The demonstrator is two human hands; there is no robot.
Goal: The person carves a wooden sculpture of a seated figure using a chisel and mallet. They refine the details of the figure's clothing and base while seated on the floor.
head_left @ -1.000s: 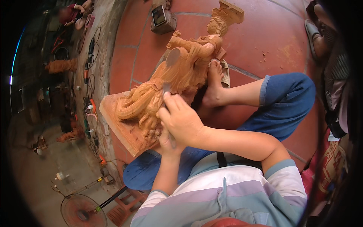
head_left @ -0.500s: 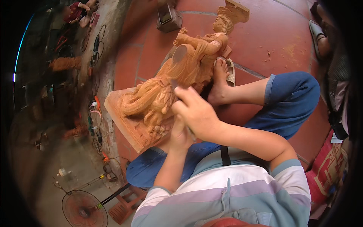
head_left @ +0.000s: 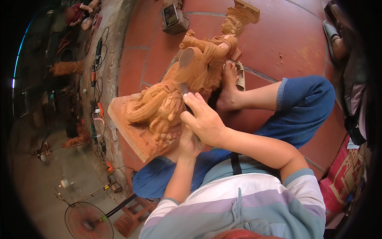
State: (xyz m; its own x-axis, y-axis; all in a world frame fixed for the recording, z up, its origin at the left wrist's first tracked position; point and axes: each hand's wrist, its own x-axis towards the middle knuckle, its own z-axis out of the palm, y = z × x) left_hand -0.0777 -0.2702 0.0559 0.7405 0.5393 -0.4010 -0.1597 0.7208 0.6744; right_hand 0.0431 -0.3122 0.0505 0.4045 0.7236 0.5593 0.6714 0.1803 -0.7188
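Underfoot, red tiled floor (head_left: 286, 36), carrying everything; no table anywhere. Laid lengthwise across it and partly over the lap, a large carved wooden statue (head_left: 199, 67) of a figure, orange-brown, head end far, square base (head_left: 131, 131) near and tilted up against the blue trouser leg (head_left: 302, 107) — probably so that the carved folds close to the base face upward, within easy reach. Braced on the right side by a bare foot (head_left: 229, 93), sole against the wood, seemingly to stop any sliding under pressure. Beside that foot, a small flat block or pad (head_left: 240, 75), touching the statue's edge; exact kind impossible to tell.

Closer in, the right hand (head_left: 205, 121), fingers curled and closed round a slim dark tool (head_left: 186, 92), likely a chisel or gouge, its tip set into the carved drapery near the statue's lower part. Underneath and mostly hidden, the left hand (head_left: 187, 141), pressed close against the tool shaft and the base, apparently steadying it; how far closed cannot be told.

Further off, a dark boxy object (head_left: 173, 18) on the tiles beyond the statue's head, well apart. Down a step at left, tangled cables and hand tools (head_left: 97, 83), a fan (head_left: 89, 221), a small red stool (head_left: 133, 217). Far right, a sandal (head_left: 332, 38).
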